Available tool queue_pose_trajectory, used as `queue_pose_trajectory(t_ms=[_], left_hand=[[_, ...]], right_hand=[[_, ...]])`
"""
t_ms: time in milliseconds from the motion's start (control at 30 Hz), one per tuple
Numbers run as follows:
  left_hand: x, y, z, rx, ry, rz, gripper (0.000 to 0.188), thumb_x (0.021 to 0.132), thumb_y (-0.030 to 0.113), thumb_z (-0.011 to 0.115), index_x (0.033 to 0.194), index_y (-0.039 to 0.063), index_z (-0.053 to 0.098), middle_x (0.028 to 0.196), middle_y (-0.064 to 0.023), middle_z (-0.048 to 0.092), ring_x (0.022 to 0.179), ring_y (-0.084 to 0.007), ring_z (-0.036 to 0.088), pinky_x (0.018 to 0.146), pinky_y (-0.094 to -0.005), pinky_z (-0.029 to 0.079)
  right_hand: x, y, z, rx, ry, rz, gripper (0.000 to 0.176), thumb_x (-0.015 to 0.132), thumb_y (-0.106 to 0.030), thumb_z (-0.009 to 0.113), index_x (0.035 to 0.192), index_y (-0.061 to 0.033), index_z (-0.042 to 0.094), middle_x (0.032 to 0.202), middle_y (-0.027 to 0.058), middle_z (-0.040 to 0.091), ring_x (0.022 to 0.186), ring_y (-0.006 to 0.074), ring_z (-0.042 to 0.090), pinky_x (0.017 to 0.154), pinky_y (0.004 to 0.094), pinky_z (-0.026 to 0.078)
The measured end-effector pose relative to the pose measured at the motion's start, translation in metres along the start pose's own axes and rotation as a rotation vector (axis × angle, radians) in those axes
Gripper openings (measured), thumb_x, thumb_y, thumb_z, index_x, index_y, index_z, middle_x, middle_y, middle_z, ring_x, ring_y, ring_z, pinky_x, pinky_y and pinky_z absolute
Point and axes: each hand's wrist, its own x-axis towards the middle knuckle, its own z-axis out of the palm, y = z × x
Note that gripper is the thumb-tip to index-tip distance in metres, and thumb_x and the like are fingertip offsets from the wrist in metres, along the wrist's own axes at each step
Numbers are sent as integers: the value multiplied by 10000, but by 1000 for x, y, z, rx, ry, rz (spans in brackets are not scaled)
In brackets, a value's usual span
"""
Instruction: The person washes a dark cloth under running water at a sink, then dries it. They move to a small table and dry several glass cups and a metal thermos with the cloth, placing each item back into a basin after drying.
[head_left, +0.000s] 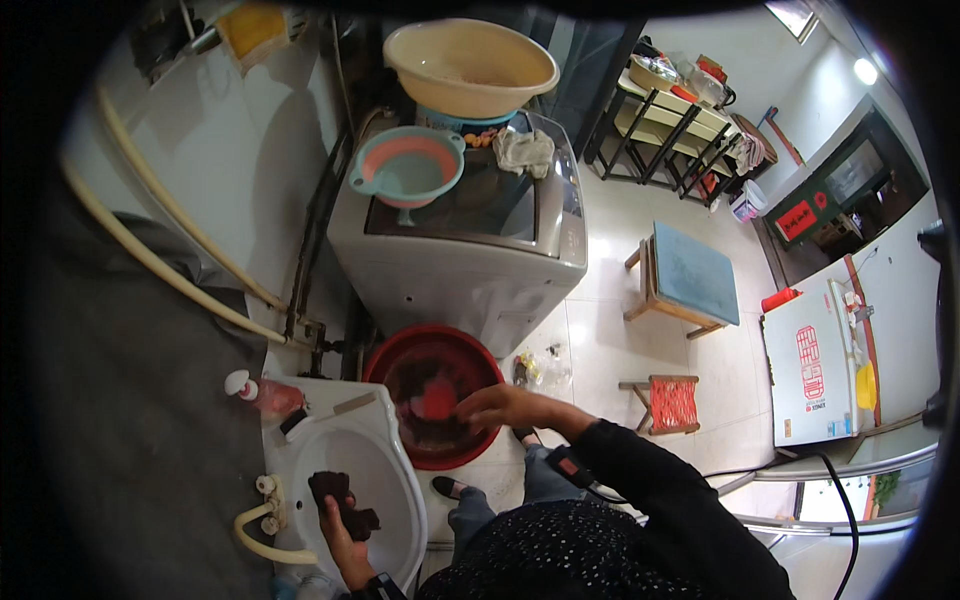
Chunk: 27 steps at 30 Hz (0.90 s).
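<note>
Over the white washbasin (360, 450), my left hand (343, 540) grips a crumpled dark brown cloth (330, 491). My right hand (499, 409) is above the right part of a red plastic tub (480, 360), its fingers slightly blurred and nothing seen in them. Dark liquid and a bright red patch (437, 397) show inside the tub; I cannot tell what the patch is. The tub stands on the floor between the basin and a top-loading washing machine (450, 277). A beige hose on the basin's tap (274, 517) curves close to my left wrist.
A pink pump bottle (277, 396) stands on the basin's corner. A collapsible basin (409, 169), a large cream tub (472, 67) and a pale rag (525, 152) lie on the machine. A blue-topped stool (694, 274), a folding stool (673, 405) and a chest freezer (810, 367) stand to the right.
</note>
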Motion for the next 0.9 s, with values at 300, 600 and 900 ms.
queue_pose_trajectory(t_ms=[300, 600, 900], left_hand=[[-34, 0, 98, -274, 340, 18, 660, 941, 522, 627, 1416, 84, 491, 1150, -85, 613, 946, -236, 619, 824, -377, 521], [-50, -20, 193, -508, 279, -60, 458, 968, 326, 650, 1329, 64, 547, 999, -63, 627, 727, -183, 592, 672, -330, 520], [-89, -50, 230, 14, 192, 229, 745, 910, -41, 562, 1567, 66, 226, 1343, -169, 503, 1039, -271, 577, 909, -377, 501]], right_hand=[[-36, -53, -250, -164, 712, -254, 346, 979, -277, 615, 1187, -7, 673, 1074, 63, 710, 967, 154, 677, 783, 287, 531], [89, -105, -419, -823, 1023, -422, 341, 814, -188, 684, 1148, -123, 715, 1309, 152, 619, 1264, 336, 535, 1032, 437, 436], [132, -92, -450, -1157, 859, -362, 335, 772, -202, 739, 1092, -103, 709, 1076, 120, 662, 1068, 343, 602, 845, 435, 497]])
